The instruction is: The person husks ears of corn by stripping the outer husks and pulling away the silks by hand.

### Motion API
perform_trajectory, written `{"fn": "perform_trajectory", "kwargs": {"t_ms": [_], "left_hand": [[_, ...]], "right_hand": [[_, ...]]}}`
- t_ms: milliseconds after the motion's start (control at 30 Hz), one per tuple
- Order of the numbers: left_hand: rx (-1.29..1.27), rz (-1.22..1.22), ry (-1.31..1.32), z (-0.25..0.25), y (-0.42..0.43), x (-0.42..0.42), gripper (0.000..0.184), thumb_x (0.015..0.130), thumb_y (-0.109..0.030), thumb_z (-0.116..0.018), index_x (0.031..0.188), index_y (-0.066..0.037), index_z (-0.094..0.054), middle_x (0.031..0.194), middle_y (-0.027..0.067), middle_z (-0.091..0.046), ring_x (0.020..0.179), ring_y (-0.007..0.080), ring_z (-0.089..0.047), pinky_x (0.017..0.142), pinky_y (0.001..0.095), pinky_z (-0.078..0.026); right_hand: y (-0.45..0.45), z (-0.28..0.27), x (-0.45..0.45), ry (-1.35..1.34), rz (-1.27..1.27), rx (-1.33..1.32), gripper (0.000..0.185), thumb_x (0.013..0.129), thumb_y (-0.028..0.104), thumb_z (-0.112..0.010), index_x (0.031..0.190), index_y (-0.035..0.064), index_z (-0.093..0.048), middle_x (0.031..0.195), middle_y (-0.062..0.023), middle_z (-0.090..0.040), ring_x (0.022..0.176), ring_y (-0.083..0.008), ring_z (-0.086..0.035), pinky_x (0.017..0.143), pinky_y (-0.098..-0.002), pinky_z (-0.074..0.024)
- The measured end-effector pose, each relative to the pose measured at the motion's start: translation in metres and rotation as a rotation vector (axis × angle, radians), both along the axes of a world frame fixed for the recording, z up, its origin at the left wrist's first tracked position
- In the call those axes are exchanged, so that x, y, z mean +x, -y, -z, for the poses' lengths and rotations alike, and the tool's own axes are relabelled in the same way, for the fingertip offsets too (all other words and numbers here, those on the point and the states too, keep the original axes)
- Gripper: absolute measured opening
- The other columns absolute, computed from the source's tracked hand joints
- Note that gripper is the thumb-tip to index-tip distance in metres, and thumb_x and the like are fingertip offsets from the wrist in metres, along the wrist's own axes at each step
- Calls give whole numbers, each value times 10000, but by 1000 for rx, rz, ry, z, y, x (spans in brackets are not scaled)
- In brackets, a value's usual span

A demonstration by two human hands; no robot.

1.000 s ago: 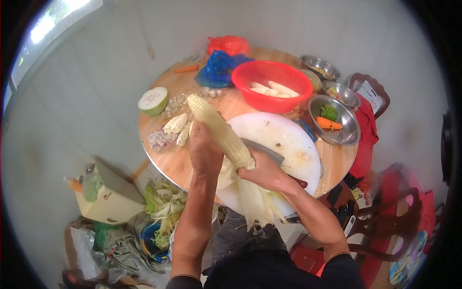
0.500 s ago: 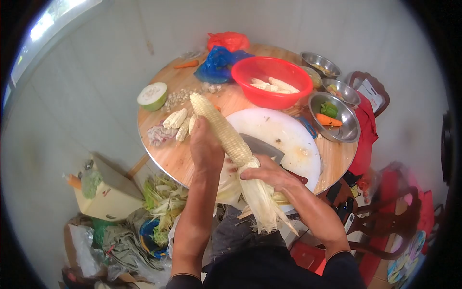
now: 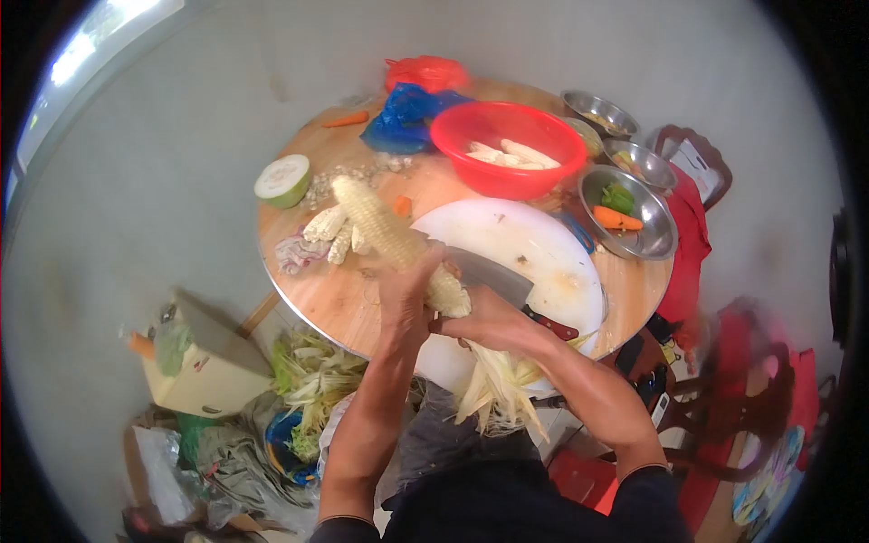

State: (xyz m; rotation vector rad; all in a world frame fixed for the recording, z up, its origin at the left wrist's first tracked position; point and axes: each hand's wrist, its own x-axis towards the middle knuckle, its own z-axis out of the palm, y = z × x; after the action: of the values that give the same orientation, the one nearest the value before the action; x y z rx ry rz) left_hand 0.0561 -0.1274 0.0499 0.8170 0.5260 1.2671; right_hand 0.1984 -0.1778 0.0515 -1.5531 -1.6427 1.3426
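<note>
A round wooden bench carries the things, with one white cutting board lying on it, its near part covered by the hands. Beyond stands one red basin with several pale ears inside; they overlap too much to count. Three metal bowls are grouped at the right; the nearest holds a carrot and a green vegetable. One knife rests on the board, partly behind the right arm.

The ear of corn is held slantwise above the near side of the bench, long and creamy white, its kernels bare, tip slightly blurred. The left hand wraps round its lower half, the fingers closed on it and mostly hidden. The right hand is at its base, fingers curled in around the pale, ragged husk hanging below; their tips cannot be made out.

One cut gourd sits at the left edge. Near it lie at least three short ears, partly blocked by the held one. One carrot lies farther back.
</note>
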Motion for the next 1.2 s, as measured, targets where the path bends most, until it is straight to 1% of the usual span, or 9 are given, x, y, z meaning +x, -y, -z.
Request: {"fn": "perform_trajectory", "kwargs": {"t_ms": [33, 100, 133, 200, 300, 433, 500, 800, 1200], "left_hand": [[-2, 14, -3, -2, 3, 3, 348, 875, -90, -753, 1129, 27, -546, 940, 120, -650, 760, 207, -670, 655, 327, -569], [106, -39, 71, -7, 6, 5, 252, 849, -45, -746, 1023, 3, -570, 864, 97, -646, 726, 195, -664, 644, 324, -558], [107, -39, 71, -7, 6, 5, 252, 849, -45, -746, 1023, 3, -570, 864, 97, -646, 726, 195, -664, 644, 324, -558], [129, -73, 38, -6, 6, 6, 273, 837, -34, -754, 1034, 2, -568, 865, 95, -645, 728, 192, -660, 648, 317, -553], [186, -124, -8, 1, 2, 7, 269, 826, -15, -746, 1029, 4, -571, 869, 96, -644, 729, 194, -658, 657, 321, -554], [205, -164, 57, 10, -9, 6, 245, 831, -23, -734, 1018, 4, -579, 855, 91, -641, 723, 198, -654, 654, 325, -549], [220, -197, 22, 13, -15, 3, 237, 846, -52, -727, 1024, 4, -581, 835, 88, -641, 710, 197, -646, 645, 325, -539], [181, -304, -30, 23, -34, -7, 273, 899, -120, -713, 1079, 17, -559, 808, 104, -638, 689, 192, -629, 616, 311, -511], [191, -442, -74, 36, -49, -22, 247, 893, -141, -715, 1025, 32, -598, 817, 113, -652, 691, 184, -631, 617, 306, -507]], "right_hand": [[1, -1, 2, -3, 14, -2, 379, 825, 251, -752, 1045, -50, -684, 868, -140, -707, 741, -214, -679, 708, -357, -532], [2, -4, 1, -12, -15, 145, 415, 832, 292, -733, 1084, -36, -694, 904, -210, -728, 841, -310, -722, 803, -413, -546], [0, 1, -1, -11, -16, 147, 415, 832, 292, -733, 1084, -36, -694, 904, -210, -728, 841, -310, -722, 803, -413, -546], [-2, 11, -7, 63, 56, 268, 425, 849, 312, -715, 1119, -16, -697, 971, -259, -730, 962, -394, -718, 862, -449, -543], [-2, 1, -12, 178, 91, 153, 463, 863, 363, -696, 1125, -19, -699, 1030, -301, -709, 1065, -440, -671, 905, -475, -532], [-16, 2, -17, 214, 61, 189, 388, 874, 325, -691, 1118, 23, -710, 1027, -255, -728, 1038, -411, -692, 872, -468, -541], [-18, -11, -19, 234, 15, 137, 527, 874, 451, -661, 1102, -23, -707, 1062, -313, -697, 1093, -446, -657, 907, -483, -534], [-59, 25, -34, 339, 36, 90, 609, 806, 472, -703, 1016, -100, -706, 1061, -334, -690, 1090, -445, -666, 925, -477, -538], [-68, 14, -58, 400, 81, 81, 638, 785, 527, -744, 1026, -63, -712, 1057, -285, -716, 1058, -417, -692, 905, -466, -559]]}}
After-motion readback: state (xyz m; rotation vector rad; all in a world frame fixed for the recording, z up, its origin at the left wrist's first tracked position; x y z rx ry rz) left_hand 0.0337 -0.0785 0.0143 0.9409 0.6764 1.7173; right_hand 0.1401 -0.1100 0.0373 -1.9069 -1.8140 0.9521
